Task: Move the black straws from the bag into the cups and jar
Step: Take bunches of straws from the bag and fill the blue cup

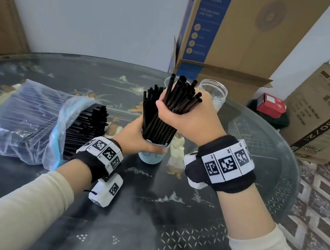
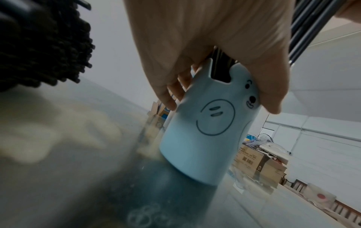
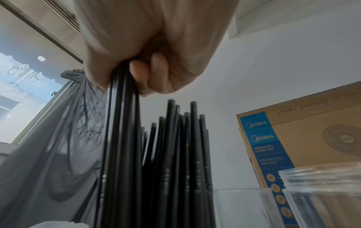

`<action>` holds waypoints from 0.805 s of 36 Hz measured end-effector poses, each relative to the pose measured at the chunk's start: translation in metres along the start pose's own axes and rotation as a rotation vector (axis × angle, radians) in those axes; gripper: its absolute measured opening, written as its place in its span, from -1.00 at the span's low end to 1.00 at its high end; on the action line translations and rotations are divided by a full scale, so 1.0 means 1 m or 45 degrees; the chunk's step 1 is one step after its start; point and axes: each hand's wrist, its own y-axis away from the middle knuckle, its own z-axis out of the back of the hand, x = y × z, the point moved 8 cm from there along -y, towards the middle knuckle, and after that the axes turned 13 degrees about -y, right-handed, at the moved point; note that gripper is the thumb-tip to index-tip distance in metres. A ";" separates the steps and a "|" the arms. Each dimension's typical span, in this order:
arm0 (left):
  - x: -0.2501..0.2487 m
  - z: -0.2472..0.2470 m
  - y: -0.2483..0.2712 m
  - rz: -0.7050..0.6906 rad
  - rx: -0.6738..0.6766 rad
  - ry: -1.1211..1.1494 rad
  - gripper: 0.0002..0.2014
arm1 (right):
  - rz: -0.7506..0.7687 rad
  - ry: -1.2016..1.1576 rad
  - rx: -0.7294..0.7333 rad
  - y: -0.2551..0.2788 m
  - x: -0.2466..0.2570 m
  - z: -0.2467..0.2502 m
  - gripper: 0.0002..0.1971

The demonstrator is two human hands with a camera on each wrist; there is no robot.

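A light blue bear cup (image 1: 151,155) (image 2: 209,123) stands mid-table, and my left hand (image 1: 136,135) (image 2: 205,50) grips its rim. Black straws (image 1: 151,112) stand in the cup. My right hand (image 1: 187,115) (image 3: 148,50) grips a bundle of black straws (image 1: 181,97) (image 3: 121,131) above the cup, their lower ends inside it. A clear plastic bag (image 1: 26,117) lies at the left, with many black straws (image 1: 87,122) (image 2: 45,43) sticking out of its mouth. A clear jar (image 1: 213,93) (image 3: 322,194) and a clear cup (image 1: 167,81) (image 3: 242,206) stand behind my hands.
The round dark glass table (image 1: 147,208) has a painted pattern. A tall fan carton (image 1: 233,32) stands behind the table. Brown boxes (image 1: 328,113) and a small red box (image 1: 272,104) are piled at the right, on a patterned floor (image 1: 323,202).
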 end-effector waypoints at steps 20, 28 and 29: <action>-0.002 0.000 0.018 -0.019 0.113 0.030 0.04 | -0.056 -0.091 -0.011 0.021 -0.001 0.010 -0.92; -0.002 0.009 0.018 0.020 0.291 -0.134 -0.28 | -0.055 -0.170 -0.002 0.022 -0.001 0.011 -0.89; -0.002 0.010 0.017 0.015 0.289 -0.147 -0.25 | -0.051 -0.163 -0.003 0.021 -0.001 0.011 -0.88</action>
